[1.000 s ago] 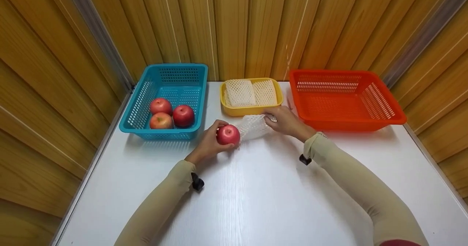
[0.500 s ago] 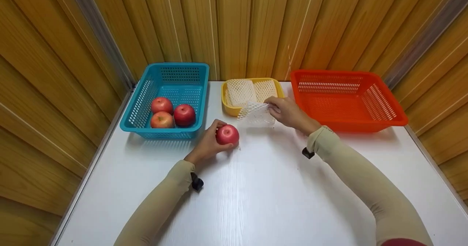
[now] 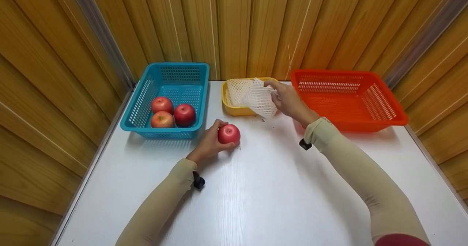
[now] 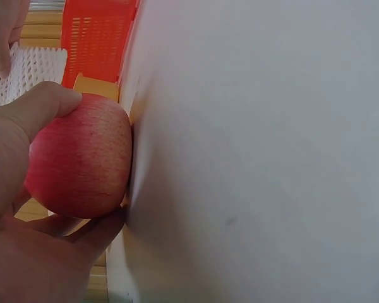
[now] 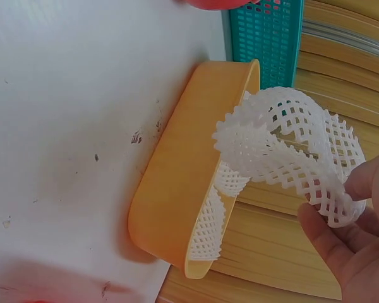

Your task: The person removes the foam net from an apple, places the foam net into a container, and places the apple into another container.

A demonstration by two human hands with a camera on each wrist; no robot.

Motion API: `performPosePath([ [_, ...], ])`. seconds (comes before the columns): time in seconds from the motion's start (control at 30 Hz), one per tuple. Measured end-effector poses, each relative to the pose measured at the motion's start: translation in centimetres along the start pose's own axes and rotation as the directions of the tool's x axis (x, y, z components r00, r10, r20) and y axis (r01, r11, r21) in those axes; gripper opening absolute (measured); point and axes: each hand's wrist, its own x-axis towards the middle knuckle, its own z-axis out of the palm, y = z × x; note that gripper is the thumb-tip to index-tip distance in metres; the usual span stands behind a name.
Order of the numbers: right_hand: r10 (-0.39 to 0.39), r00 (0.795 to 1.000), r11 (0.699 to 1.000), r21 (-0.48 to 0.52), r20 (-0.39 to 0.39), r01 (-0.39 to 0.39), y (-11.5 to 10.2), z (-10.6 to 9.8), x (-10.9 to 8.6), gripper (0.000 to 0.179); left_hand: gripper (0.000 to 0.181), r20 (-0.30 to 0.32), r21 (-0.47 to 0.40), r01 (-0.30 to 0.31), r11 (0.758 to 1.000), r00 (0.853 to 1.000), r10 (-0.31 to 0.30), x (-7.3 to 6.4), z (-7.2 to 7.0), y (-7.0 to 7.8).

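On the white table my left hand [image 3: 211, 143] grips a red apple [image 3: 229, 134], thumb on the near side and fingers round the far side. The left wrist view shows that apple [image 4: 82, 158] resting against the table surface. My right hand [image 3: 290, 99] pinches a white foam fruit net [image 3: 260, 99] by one end, above the yellow bin [image 3: 239, 110]. Seen from the right wrist, the net [image 5: 290, 139] is a mesh sleeve whose free end gapes open over the bin's rim. More foam nets [image 3: 239, 89] lie inside the bin, partly hidden by the held one.
At the left stands a blue basket [image 3: 128, 125] with three apples [image 3: 184, 114] in it. An orange-red basket [image 3: 347, 123] is at the right, beside the yellow bin. Wooden panelling [image 3: 234, 30] rises directly behind the containers.
My right hand has drawn the foam net away from the apple, up and back over the yellow bin. The left hand and its apple have stayed almost in place.
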Motion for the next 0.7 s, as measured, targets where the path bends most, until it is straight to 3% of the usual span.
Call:
performPosePath([
  [0.13, -0.052, 0.998, 0.999, -0.002, -0.039, 0.052, 0.3, 0.0, 0.7, 0.025, 0.073, 0.003, -0.006, 0.007, 1.000, 1.000, -0.007, 0.0, -0.1, -0.1],
  [0.27, -0.079, 0.988, 0.997, 0.010, -0.129, 0.081, 0.9, 0.3, 1.7, 0.026, 0.073, -0.003, -0.008, 0.007, 1.000, 1.000, -0.007, 0.0, -0.2, -0.2],
  [0.47, 0.061, 0.966, 0.996, 0.080, -0.253, -0.042, 1.8, 0.6, 3.2, 0.026, 0.071, -0.008, -0.001, -0.037, 0.999, 0.999, 0.037, 0.0, -0.1, -0.4],
  [0.7, 0.227, 0.939, 0.969, 0.157, -0.258, -0.191, 2.4, 1.2, 3.8, 0.018, 0.071, -0.004, -0.010, -0.026, 1.000, 1.000, 0.026, 0.0, 0.0, -0.3],
])
